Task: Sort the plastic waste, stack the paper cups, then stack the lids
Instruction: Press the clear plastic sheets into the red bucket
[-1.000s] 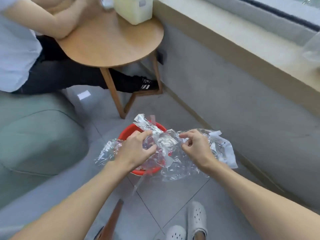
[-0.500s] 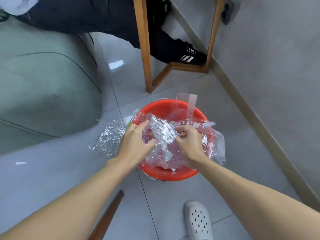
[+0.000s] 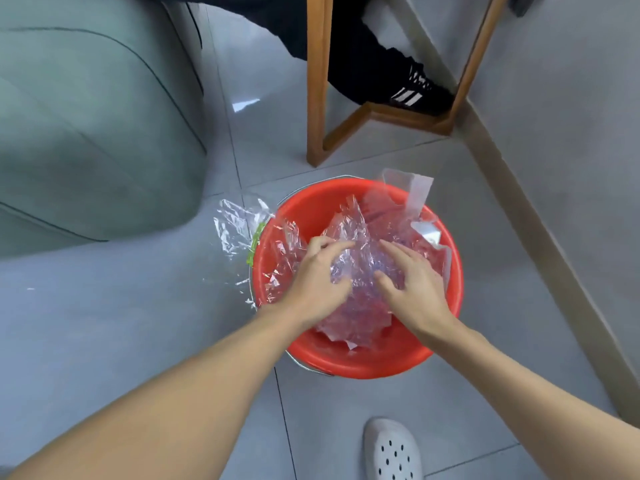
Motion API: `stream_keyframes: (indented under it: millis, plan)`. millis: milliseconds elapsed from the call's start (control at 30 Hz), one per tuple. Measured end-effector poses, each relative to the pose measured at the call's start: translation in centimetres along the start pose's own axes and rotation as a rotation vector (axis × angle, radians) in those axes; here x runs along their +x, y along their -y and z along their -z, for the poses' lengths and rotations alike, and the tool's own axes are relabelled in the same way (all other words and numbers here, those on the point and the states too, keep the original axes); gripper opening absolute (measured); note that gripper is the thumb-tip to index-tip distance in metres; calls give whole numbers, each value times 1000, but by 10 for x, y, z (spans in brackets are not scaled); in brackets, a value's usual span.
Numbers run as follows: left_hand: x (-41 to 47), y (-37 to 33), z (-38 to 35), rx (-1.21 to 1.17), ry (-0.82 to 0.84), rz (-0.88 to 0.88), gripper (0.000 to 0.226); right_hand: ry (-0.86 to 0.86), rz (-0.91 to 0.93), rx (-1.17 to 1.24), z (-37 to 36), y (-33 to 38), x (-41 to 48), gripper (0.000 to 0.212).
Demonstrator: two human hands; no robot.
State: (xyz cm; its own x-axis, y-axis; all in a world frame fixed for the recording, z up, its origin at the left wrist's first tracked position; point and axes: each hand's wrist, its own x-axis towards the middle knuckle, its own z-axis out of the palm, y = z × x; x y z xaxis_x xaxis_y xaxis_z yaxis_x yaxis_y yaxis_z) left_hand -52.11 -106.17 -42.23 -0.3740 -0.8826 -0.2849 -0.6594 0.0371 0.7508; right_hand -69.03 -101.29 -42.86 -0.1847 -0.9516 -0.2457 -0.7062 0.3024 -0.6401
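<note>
Our left hand (image 3: 318, 282) and right hand (image 3: 412, 285) press the plastic waste (image 3: 360, 233) into the red bucket (image 3: 346, 362), fingers (image 3: 391, 249) spread. The springy film may rebound over the rim, where one sheet (image 3: 235, 230) trails outside.

The single head view looks steeply down on the red bucket (image 3: 356, 363), which sits just below the frame's centre on the grey tiled floor (image 3: 138, 323). It faces forward along the wearer's two forearms, which rise from the bottom corners towards the bucket, within arm's reach. The wide lens also takes in wooden table legs (image 3: 316, 81) beyond the bucket, a green seat (image 3: 86, 116) to its left, a wall (image 3: 571, 133) to its right and a white clog (image 3: 393, 452) nearer than it.
</note>
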Motion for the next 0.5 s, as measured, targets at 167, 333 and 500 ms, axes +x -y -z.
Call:
stream_keyframes:
  millis: [167,333,500]
  plan:
    - [-7,7,7,221,-156,-147,49,61,-49,-25,-9,-14,17,64]
    - [-18,16,15,210,-368,-33,54,102,-92,54,-21,-15,19,78]
    - [-9,19,-8,-73,-152,177,74,120,-74,51,-18,-11,18,72]
